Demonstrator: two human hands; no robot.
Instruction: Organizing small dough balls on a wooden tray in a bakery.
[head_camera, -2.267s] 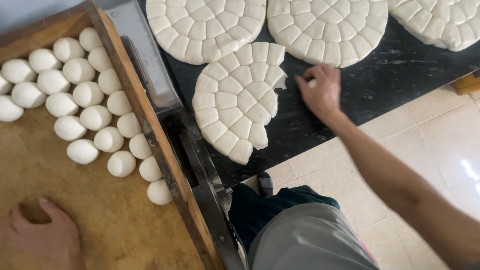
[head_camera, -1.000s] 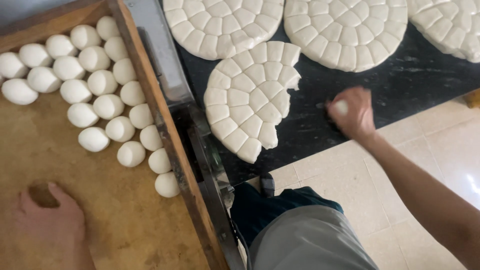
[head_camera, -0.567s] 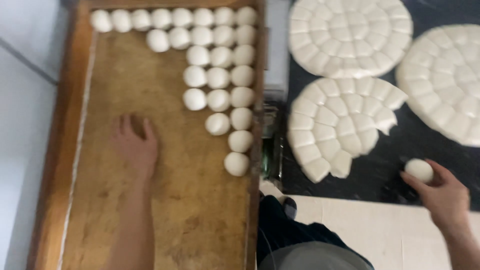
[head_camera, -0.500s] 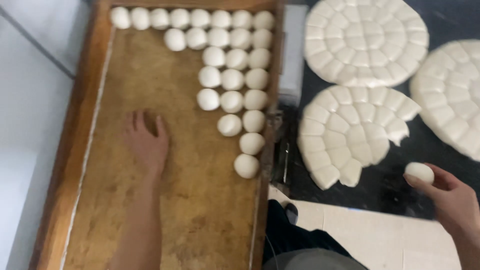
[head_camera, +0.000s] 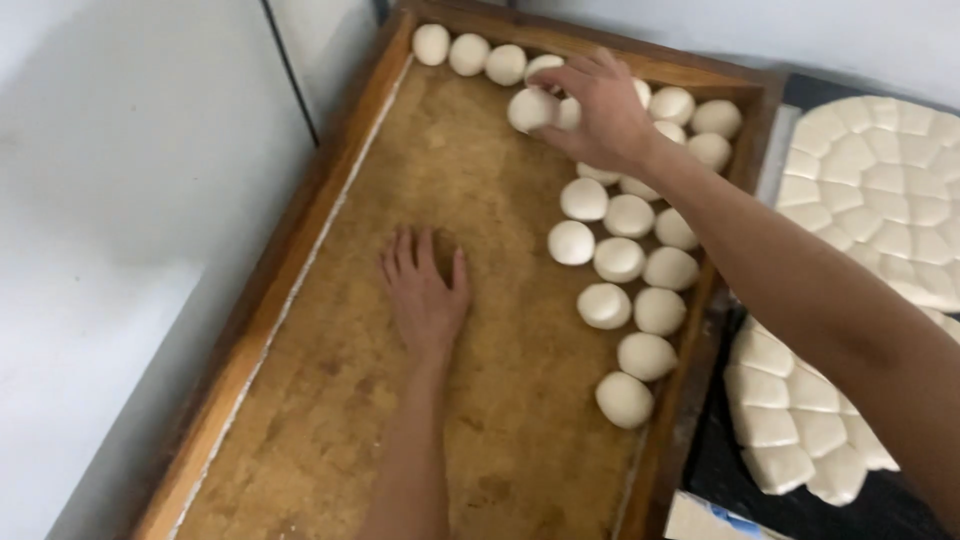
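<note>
Pinching a dough ball (head_camera: 528, 108) between thumb and fingertips, the right hand (head_camera: 600, 110) is hovering at the upper middle of the frame, closed lightly on the piece from above. Ball is sitting just over the tray floor, touching or nearly touching a neighbour in the second row; cannot tell if it is already resting.

Handling, judged from looks: pale, smooth, rounded, likely soft and light, easily dented, perhaps a bit tacky. Best taken at the sides with a loose fingertip hold, not squeezed across the top.

Right forearm is stretching in from the right edge of the frame, crossing over the rows of dough balls (head_camera: 630, 260) that are lining the right side of the wooden tray (head_camera: 300, 260). Wrist is bent slightly down, fingers curled.

Left hand (head_camera: 425, 290) is lying flat, palm down, fingers spread, holding nothing, on the bare brown tray floor at centre frame, well apart from the balls. Left forearm is running down to the bottom edge.

Scored dough rounds (head_camera: 870, 180) are lying on the dark desk (head_camera: 720, 470) at right.
</note>
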